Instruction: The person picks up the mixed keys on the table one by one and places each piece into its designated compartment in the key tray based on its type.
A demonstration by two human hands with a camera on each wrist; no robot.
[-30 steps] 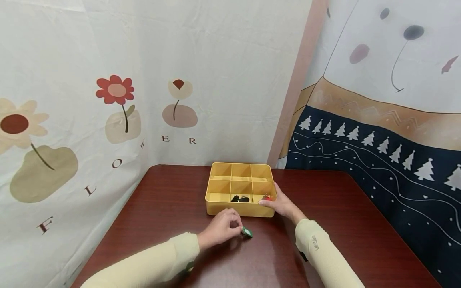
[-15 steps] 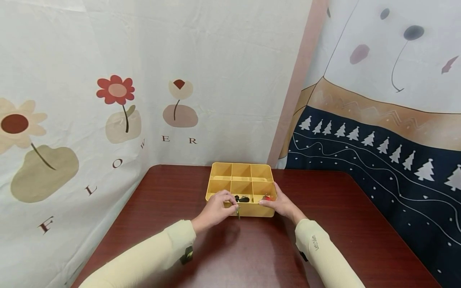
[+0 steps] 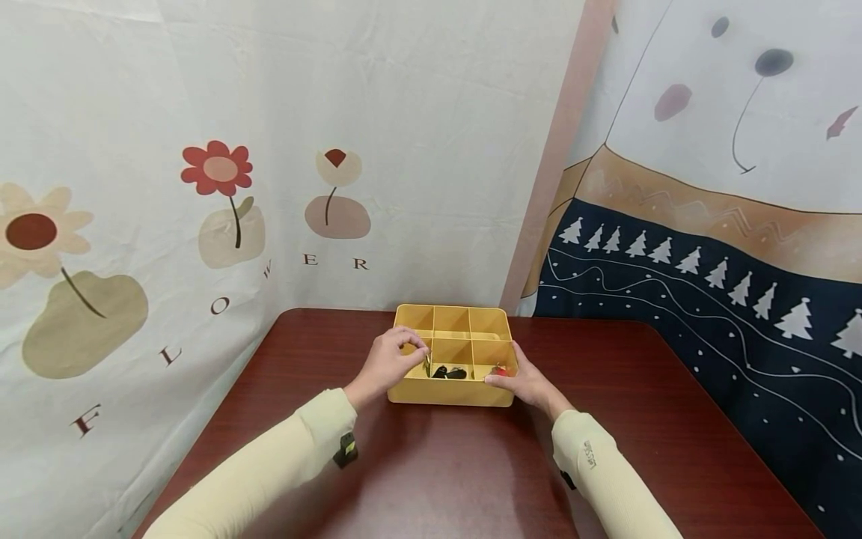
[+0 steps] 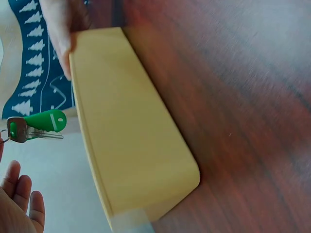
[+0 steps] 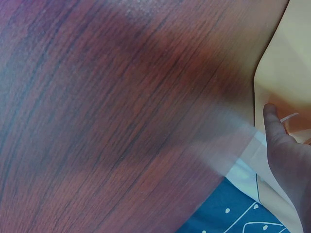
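My left hand (image 3: pixel 390 359) pinches the ring of a bunch of keys (image 4: pixel 19 130) with a green key tag (image 4: pixel 51 120). In the head view the keys hang over the front-left compartment of a yellow six-compartment box (image 3: pixel 447 392). From the left wrist view, the remaining fingers (image 4: pixel 22 193) are loosely bent, clear of the keys. At the box's front right corner, my right hand (image 3: pixel 530 382) grips the wall, its thumb over the front rim. Black items (image 3: pixel 450 372) lie in the front-middle compartment, and something red (image 3: pixel 500 370) lies in the front-right one, partly hidden by the thumb.
The box stands near the back edge of a dark red wood-grain table (image 3: pixel 458 479). Behind it hangs a white curtain (image 3: pixel 431 150) with flower prints, and a navy patterned cloth (image 3: pixel 707 322) hangs on the right.
My left hand has lifted the keys from in front of the box, moving up and leftward over the front-left compartment. The right hand and the box have stayed in place.
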